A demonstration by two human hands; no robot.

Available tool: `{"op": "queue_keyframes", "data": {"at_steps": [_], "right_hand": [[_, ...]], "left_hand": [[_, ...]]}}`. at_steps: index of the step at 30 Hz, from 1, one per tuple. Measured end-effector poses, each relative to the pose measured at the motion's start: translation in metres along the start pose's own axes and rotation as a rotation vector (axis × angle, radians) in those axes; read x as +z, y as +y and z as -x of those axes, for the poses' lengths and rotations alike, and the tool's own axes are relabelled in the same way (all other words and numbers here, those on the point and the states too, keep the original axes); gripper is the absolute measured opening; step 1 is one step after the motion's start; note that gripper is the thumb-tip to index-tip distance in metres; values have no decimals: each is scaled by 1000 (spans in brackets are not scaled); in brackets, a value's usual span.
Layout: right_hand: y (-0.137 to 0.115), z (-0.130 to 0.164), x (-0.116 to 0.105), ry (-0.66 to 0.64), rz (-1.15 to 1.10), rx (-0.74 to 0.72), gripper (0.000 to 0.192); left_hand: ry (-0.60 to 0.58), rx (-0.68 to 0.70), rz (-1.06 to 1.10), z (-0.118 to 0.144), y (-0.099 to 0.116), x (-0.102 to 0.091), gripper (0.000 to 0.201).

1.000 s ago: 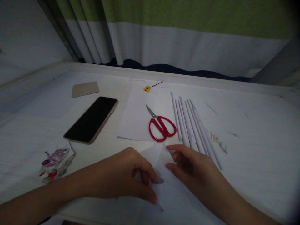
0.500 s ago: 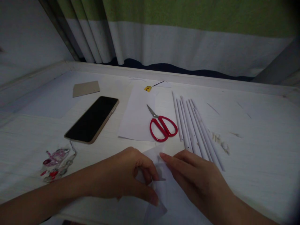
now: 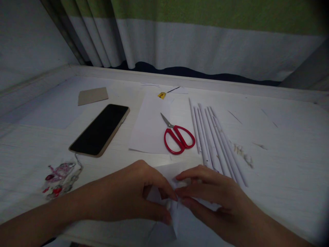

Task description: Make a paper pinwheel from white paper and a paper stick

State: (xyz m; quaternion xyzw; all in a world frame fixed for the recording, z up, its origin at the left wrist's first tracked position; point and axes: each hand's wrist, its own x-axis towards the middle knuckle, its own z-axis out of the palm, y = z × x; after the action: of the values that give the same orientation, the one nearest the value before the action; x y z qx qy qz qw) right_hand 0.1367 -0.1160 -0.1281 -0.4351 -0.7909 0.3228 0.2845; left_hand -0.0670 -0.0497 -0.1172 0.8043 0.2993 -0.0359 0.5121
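Both hands meet at the near edge of the white wood-grain tabletop [image 3: 282,161], pinching the same thin white sheet of paper [image 3: 177,219]. The left hand [image 3: 133,195] curls over the sheet's left part, thumb and forefinger narrowed onto a raised fold; the right hand [image 3: 213,195] holds the paper from the other side, its fingertips [image 3: 180,178] touching those of the left. The paper lies at about six o'clock on the tabletop, partly lifted between the two hands, a crease running down toward the near edge.

Judging by the grip, the step in hand is the start of a tight roll or fold at the sheet's corner. The next move seems to call for even fingertip pressure, so the thin paper turns without kinking or springing open.

Just beyond the right hand, toward one o'clock, lies a row of slim white rolled-paper sticks [image 3: 213,137], side by side. At twelve o'clock sits a pair of red-handled scissors [image 3: 177,137], blades closed, resting partly on a flat white paper sheet [image 3: 149,127]. At ten o'clock lies a black smartphone [image 3: 100,129], face up, with a brown cardboard piece [image 3: 93,95] farther back. At nine o'clock is a clear beaded trinket with red bits [image 3: 60,175]
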Motion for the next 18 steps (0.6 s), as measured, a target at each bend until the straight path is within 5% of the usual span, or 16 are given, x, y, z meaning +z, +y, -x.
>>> {"op": "queue_keyframes", "data": {"at_steps": [10,18], "right_hand": [[-7,-3,-9,-238,-71,181,28],[-5,-4,-3,-194,-92,299,23]], "left_hand": [[16,7,-104,4,6,-2,20],[-12,-50,4,4,8,-4,19]]}}
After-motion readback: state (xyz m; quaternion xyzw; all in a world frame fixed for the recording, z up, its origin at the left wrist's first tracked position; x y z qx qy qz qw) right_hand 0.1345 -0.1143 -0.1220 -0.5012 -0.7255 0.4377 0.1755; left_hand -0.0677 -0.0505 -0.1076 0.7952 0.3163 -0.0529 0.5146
